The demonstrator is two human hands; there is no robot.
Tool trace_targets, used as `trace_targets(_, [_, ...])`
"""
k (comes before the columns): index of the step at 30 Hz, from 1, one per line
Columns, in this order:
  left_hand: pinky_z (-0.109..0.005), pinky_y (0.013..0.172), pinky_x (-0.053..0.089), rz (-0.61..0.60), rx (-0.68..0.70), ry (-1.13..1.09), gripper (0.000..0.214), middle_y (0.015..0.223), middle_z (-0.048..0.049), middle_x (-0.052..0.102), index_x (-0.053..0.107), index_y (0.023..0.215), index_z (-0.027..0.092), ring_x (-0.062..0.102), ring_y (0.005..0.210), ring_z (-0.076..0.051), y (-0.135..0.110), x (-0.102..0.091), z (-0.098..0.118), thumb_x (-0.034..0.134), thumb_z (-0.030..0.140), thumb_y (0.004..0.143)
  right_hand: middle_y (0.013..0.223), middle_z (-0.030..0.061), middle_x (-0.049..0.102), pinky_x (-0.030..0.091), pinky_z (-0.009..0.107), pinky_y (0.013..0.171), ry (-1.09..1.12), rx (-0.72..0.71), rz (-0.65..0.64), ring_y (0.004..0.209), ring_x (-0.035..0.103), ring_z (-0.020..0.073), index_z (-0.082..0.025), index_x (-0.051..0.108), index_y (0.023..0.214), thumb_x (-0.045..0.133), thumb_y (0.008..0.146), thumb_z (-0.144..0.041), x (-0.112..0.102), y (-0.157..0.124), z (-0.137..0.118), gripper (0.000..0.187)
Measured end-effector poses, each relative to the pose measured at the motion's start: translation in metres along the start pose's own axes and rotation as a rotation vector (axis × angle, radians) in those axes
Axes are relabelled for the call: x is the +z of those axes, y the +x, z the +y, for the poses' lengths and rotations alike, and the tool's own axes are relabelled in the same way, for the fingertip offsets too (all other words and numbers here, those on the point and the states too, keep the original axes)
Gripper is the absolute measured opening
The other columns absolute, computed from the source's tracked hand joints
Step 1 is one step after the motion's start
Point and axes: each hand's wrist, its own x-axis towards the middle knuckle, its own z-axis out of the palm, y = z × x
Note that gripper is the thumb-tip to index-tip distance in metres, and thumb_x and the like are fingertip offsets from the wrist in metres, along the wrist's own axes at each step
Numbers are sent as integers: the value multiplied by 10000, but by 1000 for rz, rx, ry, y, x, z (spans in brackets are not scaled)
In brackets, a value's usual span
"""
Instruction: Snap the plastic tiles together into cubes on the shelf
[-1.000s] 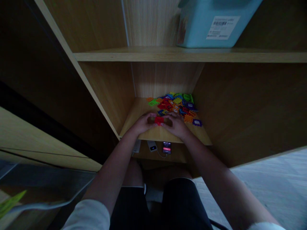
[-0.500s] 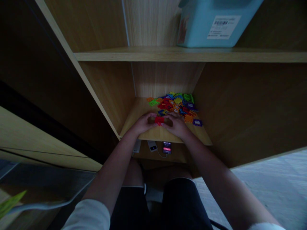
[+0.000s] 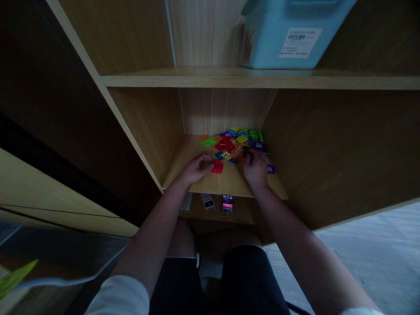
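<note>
My left hand (image 3: 197,169) pinches the left edge of a red toothed plastic building piece (image 3: 217,166) above the front of the wooden shelf (image 3: 183,175). My right hand (image 3: 256,167) is over the right side of a heap of colourful plastic building pieces (image 3: 229,143), its thumb apart from the fingers. It covers some orange and purple pieces, and contact with them is hard to make out. A blue-and-yellow piece (image 3: 226,155) lies just behind the red one.
A light-blue plastic bin (image 3: 278,48) with a label stands on the upper shelf (image 3: 197,81). Below the work shelf lie a lit phone (image 3: 227,204) and a white device (image 3: 207,201) with a cable. Cabinet walls bound both sides.
My right hand has let go of the red piece and moved right onto the heap. My left hand keeps the red piece at nearly the same place.
</note>
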Motion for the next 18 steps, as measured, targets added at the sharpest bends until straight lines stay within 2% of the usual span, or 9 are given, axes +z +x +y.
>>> trace_targets(3, [-517, 1162, 486, -3, -1, 19, 437, 1295, -124, 744, 713, 1207, 208, 684, 1240, -289, 0, -1, 2, 771, 521, 907, 1311, 213, 682, 425, 498, 1056, -26, 28, -21, 1243, 554, 351, -121, 692, 1286, 460, 949, -259, -2, -1, -1, 432])
trace_targets(5, [-520, 1158, 493, 0, -11, 21, 438, 1284, -124, 748, 716, 1200, 206, 688, 1234, -291, 0, -1, 3, 777, 518, 899, 1256, 189, 708, 424, 480, 1051, -46, 2, -83, 1210, 573, 336, -142, 739, 1190, 465, 940, -243, -4, -3, -7, 384])
trace_targets(8, [-504, 1152, 503, 4, -22, 15, 420, 1277, -115, 753, 716, 1195, 210, 690, 1229, -281, -1, -1, 5, 776, 502, 899, 1187, 143, 746, 421, 443, 1026, -91, -96, -228, 1180, 594, 310, -185, 788, 1055, 482, 942, -229, -8, -6, -17, 329])
trace_targets(12, [-498, 1148, 509, 2, -24, 23, 392, 1274, -111, 753, 711, 1195, 210, 691, 1225, -278, -1, 0, 5, 756, 477, 911, 1194, 108, 770, 405, 431, 1010, -165, -227, -356, 1216, 586, 310, -211, 807, 1052, 539, 941, -243, -8, -9, -26, 292])
trace_targets(18, [-510, 1152, 506, 5, -31, 35, 393, 1264, -109, 754, 711, 1191, 211, 694, 1217, -281, 0, 0, 4, 758, 473, 902, 1190, 151, 755, 410, 471, 992, -219, -212, -340, 1187, 587, 353, -184, 788, 1119, 555, 954, -279, -2, -12, -22, 301])
